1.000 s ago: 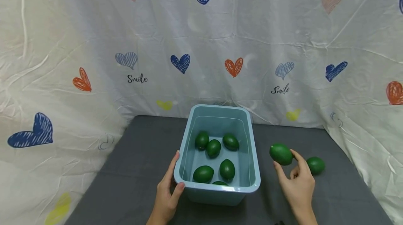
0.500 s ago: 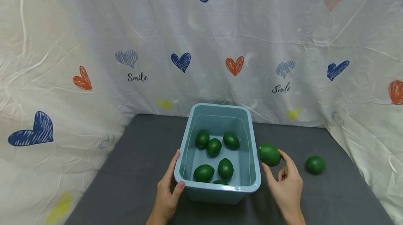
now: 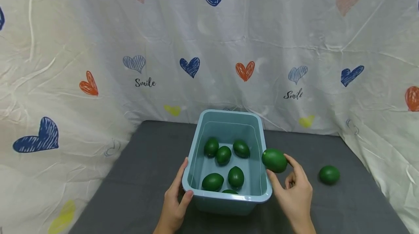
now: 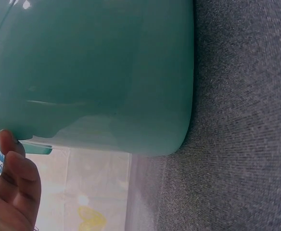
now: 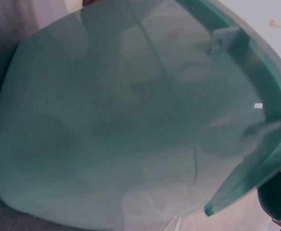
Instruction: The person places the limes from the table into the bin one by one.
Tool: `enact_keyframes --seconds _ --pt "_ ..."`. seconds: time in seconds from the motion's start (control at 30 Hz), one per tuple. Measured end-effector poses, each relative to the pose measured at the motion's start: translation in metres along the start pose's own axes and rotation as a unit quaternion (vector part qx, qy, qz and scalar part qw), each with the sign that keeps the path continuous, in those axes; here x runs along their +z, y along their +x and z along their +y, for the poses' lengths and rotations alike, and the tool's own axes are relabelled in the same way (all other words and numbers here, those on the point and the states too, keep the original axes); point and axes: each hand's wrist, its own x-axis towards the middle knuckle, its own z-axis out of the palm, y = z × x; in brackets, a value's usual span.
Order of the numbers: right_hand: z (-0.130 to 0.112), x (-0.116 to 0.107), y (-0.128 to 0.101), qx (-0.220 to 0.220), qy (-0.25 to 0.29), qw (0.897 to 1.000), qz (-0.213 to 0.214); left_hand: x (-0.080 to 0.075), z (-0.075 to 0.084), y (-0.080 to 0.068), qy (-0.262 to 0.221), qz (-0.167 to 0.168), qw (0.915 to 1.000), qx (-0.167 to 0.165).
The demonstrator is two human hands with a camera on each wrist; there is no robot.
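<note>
A light blue plastic bin [image 3: 266, 190] stands on the dark grey table and holds several green limes [image 3: 223, 155]. My left hand [image 3: 176, 197] grips the bin's near left corner, thumb on the rim. My right hand [image 3: 291, 190] pinches one green lime [image 3: 274, 160] by its fingertips, right at the bin's right rim. Another lime [image 3: 329, 174] lies on the table to the right. The left wrist view shows the bin's outer wall [image 4: 107, 72] with my fingers [image 4: 15, 183] on its rim. In the right wrist view the bin's wall [image 5: 131, 120] fills the frame, and the held lime [image 5: 277, 199] peeks in at bottom right.
A white cloth with coloured hearts [image 3: 209, 44] hangs behind and along both sides of the table. Bare grey tabletop [image 3: 144, 161] lies left of the bin and at the far right [image 3: 360, 197].
My right hand has carried the lime leftwards, from near the loose lime on the table up to the bin's right rim. The left hand has kept its hold on the bin.
</note>
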Motion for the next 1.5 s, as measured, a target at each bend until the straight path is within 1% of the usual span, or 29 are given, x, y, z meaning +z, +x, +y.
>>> enact_keyframes --seconds 0.23,0.47,0.57,0.8,1.1,1.2,1.33,1.5 --pt "-0.013 0.004 -0.001 0.001 0.016 0.999 -0.032 0.002 0.001 -0.001 -0.005 0.003 1.0000 0.001" --pt "-0.025 0.010 0.000 0.013 0.034 0.997 -0.067 0.002 0.001 0.002 -0.011 0.003 0.9999 0.002" --pt "-0.027 0.011 -0.001 0.015 0.037 0.996 -0.076 0.002 0.001 0.002 -0.012 0.002 0.9999 0.004" --pt "-0.027 0.013 0.000 0.012 0.032 0.996 -0.078 0.002 0.001 0.003 -0.015 0.005 0.9999 0.005" --pt "-0.026 0.013 -0.001 0.007 0.045 0.996 -0.082 0.002 0.000 0.002 -0.016 0.008 0.9998 0.003" --pt "-0.026 0.013 -0.001 0.000 0.048 0.996 -0.080 0.002 -0.001 0.002 -0.017 0.010 0.9998 0.006" --pt "-0.026 0.012 -0.001 -0.012 0.052 0.996 -0.077 0.002 0.000 0.002 -0.018 0.012 0.9998 0.002" --pt "-0.022 0.011 0.000 -0.017 0.053 0.996 -0.073 0.002 -0.001 0.002 -0.014 0.009 0.9999 0.000"
